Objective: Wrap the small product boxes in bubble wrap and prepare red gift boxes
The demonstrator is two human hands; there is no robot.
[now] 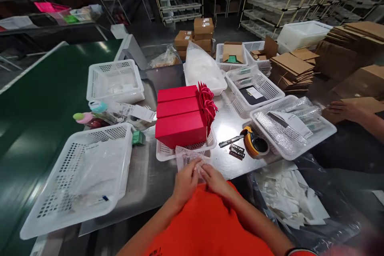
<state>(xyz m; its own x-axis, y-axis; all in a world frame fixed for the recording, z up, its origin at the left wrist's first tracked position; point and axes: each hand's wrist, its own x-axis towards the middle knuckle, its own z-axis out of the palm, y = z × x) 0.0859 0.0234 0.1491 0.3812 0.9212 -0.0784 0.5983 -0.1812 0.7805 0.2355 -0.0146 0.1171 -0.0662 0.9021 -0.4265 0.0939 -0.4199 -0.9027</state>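
Observation:
Both hands meet at the table's front edge, just in front of my body. My left hand (186, 180) is closed, its fingers pinching the clear bubble wrap (187, 157). Beside it, my right hand (214, 179) has its fingertips closed on the same wrap. The wrap lies against the front of a white basket (164, 151). Red gift bags (181, 118) with red rope handles fill that basket. Right of them are a yellow tape dispenser (253, 143), a black pen-like tool (230, 141) and small black labels (237, 152).
White baskets stand at left (120, 136) and right (327, 130), the right one holding bubble-wrapped items. A green conveyor (18, 128) runs along the left. A bin of paper scraps (292, 200) sits low right. Another person's hand (340, 109) touches cardboard at far right.

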